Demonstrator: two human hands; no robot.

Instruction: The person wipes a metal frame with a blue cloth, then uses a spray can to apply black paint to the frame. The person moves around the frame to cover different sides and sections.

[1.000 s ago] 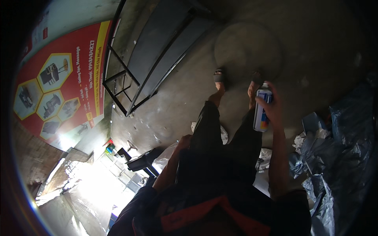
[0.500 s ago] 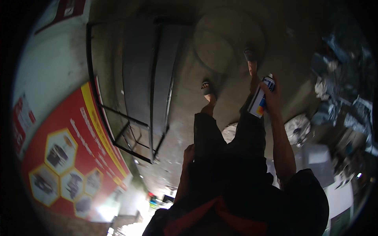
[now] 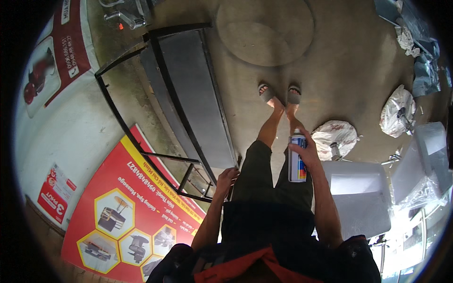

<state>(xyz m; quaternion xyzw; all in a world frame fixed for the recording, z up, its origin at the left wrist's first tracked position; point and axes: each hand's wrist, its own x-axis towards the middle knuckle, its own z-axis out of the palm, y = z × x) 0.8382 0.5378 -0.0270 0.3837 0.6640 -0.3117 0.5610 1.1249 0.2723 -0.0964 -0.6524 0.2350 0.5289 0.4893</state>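
Right fingers [image 3: 295, 148] wrapped round spray can [image 3: 297, 173] | left fingers [image 3: 231, 173] near thigh [image 3: 248, 167], grip unclear | step: apparently carrying can | next: likely calls for steady upright hold

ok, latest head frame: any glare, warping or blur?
Head view: glare blows out the lower right, below the plastic-wrapped grey piece; head view: fisheye bends the black metal frame at left, rim dark; head view: spray can in the right hand looks fairly sharp.

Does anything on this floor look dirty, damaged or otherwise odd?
Yes, the round white wrapping, to the right of the spray can, looks odd: it is wrinkled, with brownish stains.
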